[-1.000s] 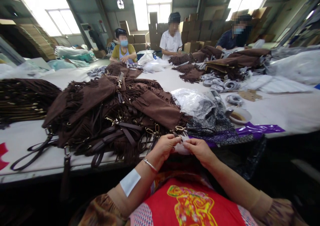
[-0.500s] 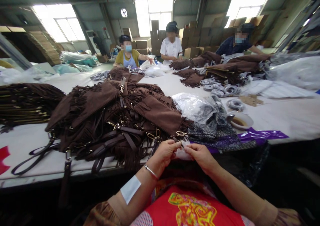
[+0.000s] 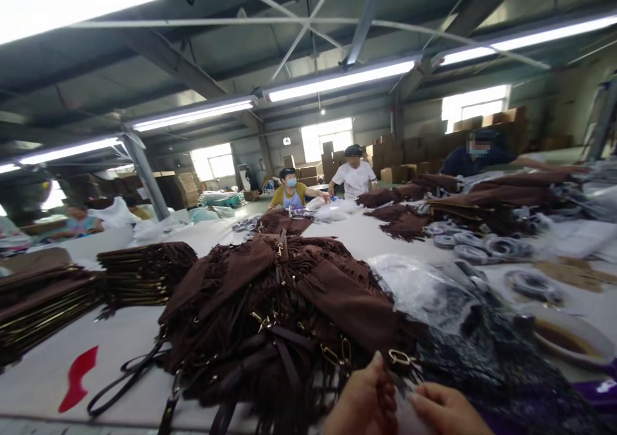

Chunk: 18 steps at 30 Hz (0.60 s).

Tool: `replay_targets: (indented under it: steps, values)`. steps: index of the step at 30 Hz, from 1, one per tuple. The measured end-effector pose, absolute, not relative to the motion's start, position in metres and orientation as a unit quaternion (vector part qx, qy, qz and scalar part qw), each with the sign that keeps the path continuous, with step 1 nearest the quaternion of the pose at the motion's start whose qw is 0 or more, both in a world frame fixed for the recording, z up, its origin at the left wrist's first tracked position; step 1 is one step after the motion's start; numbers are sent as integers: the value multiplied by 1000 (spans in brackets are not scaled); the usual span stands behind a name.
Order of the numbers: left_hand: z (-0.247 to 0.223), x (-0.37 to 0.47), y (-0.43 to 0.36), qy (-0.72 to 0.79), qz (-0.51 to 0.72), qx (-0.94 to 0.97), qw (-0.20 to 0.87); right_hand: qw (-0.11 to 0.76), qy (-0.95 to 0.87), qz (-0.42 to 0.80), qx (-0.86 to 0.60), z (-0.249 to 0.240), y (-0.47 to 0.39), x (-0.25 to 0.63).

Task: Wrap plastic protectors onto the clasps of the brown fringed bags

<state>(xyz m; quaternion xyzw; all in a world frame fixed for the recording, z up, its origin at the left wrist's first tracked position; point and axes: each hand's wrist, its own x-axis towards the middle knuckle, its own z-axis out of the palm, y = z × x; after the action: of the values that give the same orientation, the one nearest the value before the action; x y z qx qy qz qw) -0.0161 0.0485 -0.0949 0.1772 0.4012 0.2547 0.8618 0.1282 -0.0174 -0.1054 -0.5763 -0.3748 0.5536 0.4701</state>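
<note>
One big heap of brown fringed bags (image 3: 357,300) sits on the desk (image 3: 53,351) right ahead of the hands, probably put there for short reach; bag total can't be counted, too tangled. At least one strap (image 3: 169,414) hangs toward the near edge, clip end up, seemingly just from how the bags were dropped. Left hand (image 3: 367,393) has thumb up, fingers curled in, grip hidden: can't tell if clamped. Right hand (image 3: 446,409) has its fingers bunched by one pale thin piece (image 3: 407,416) lying between the hands; firm hold or light touch, can't tell, blurred. Hands held close together, likely to keep small work steady. One gold clip (image 3: 400,356) just beyond the left thumb. Two flat stacks of brown bags at left, near one (image 3: 38,313) and farther one (image 3: 144,281), edges lined up, presumably to save room. One red scrap (image 3: 80,380) at front left. Right side: one crumpled clear plastic (image 3: 414,281), one bowl (image 3: 600,335) with brown contents, one nearer grey coil (image 3: 533,287), several more behind, overlapping, no sure count. Three co-workers across: yellow sleeves (image 3: 277,197), white shirt (image 3: 354,178), dark shirt (image 3: 482,160).
</note>
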Motion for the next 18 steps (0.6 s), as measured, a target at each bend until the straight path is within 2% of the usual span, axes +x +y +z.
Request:
replay_targets:
  steps: [8, 14, 18]
  values:
    - [-86, -9, 50, 384, 271, 125, 874, 489, -340, 609, -524, -91, -37, 124]
    - [-84, -18, 47, 392, 293, 264, 831, 455, -410, 507, -607, -78, -40, 132]
    - [-84, -17, 45, 374, 272, 311, 830, 466, -393, 507, -609, -73, -31, 127]
